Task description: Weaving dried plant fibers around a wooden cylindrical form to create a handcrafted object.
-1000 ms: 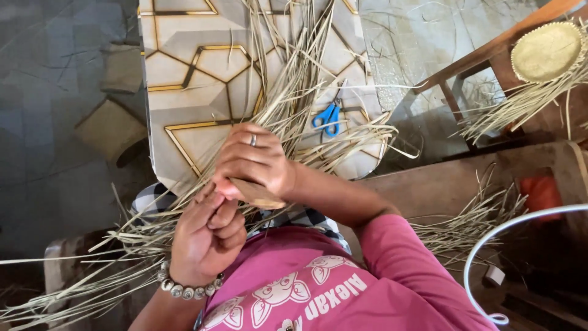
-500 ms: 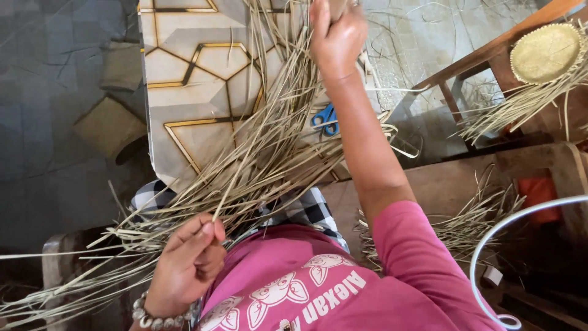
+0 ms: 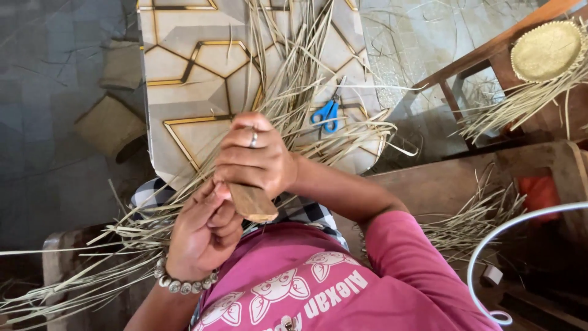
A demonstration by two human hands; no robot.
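- The right hand (image 3: pixel 254 160), a ring on one finger, is clenched round a wooden handle (image 3: pixel 253 203); only the blunt brown butt sticks out below the fist, and whatever is at the other end is hidden inside the hand and the straw
- The left hand (image 3: pixel 205 233), with a beaded bracelet (image 3: pixel 184 283) at the wrist, pinches pale straw strips (image 3: pixel 288 104) between thumb and fingertips, just beside the handle; exactly how many strips it grips is hard to make out
- The strips fan up over a patterned board (image 3: pixel 184 67) and spill down left, cut off by the edge
- Blue scissors (image 3: pixel 324 115) lie on the board, partly covered by straw
- A round woven tray (image 3: pixel 545 49) sits top right on a wooden chair (image 3: pixel 465 67), part out of view
- A white cable (image 3: pixel 490 245) loops at the right
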